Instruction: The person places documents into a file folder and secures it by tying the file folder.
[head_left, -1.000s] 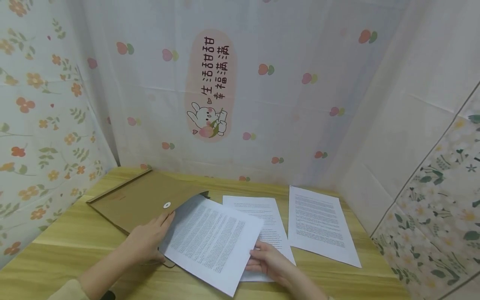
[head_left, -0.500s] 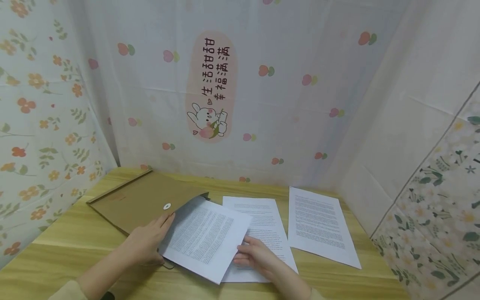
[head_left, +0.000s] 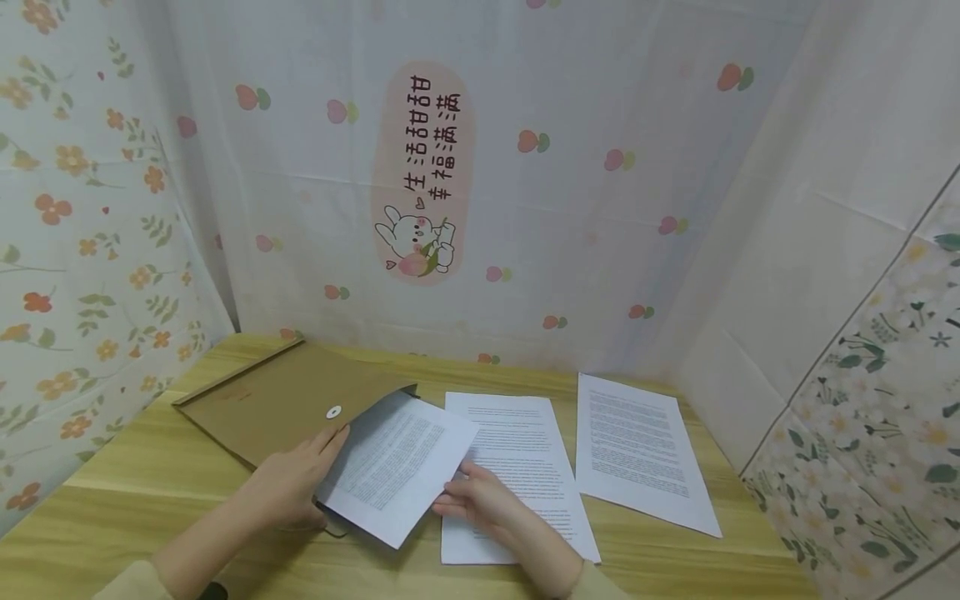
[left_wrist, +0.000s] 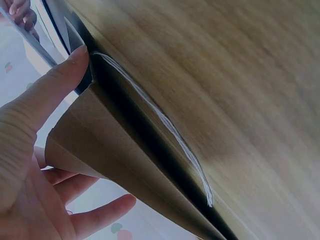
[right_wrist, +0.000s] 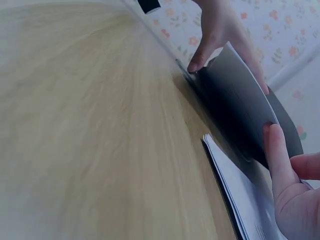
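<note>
A brown kraft document envelope (head_left: 292, 400) with a white button lies at the left of the table, its mouth spread toward the right. My left hand (head_left: 288, 483) grips that mouth; in the left wrist view the thumb (left_wrist: 75, 62) is at the lower edge and fingers are at the upper side. Printed paper sheets (head_left: 405, 467) stick partly out of the mouth, their left part hidden inside. At their right edge my right hand (head_left: 487, 508) pinches them, thumb on top. In the right wrist view the sheets (right_wrist: 245, 90) bow slightly upward.
Under my right forearm lies a stack of printed paper (head_left: 517, 450). Another printed stack (head_left: 637, 450) is farther right. A white string (left_wrist: 165, 120) trails from the envelope onto the wooden table (head_left: 675, 567). Patterned curtains (head_left: 585, 208) border the table.
My right hand has moved left with the sheets, which have slid deeper into the envelope. More of the stack beneath shows. My left hand stays at the envelope's mouth.
</note>
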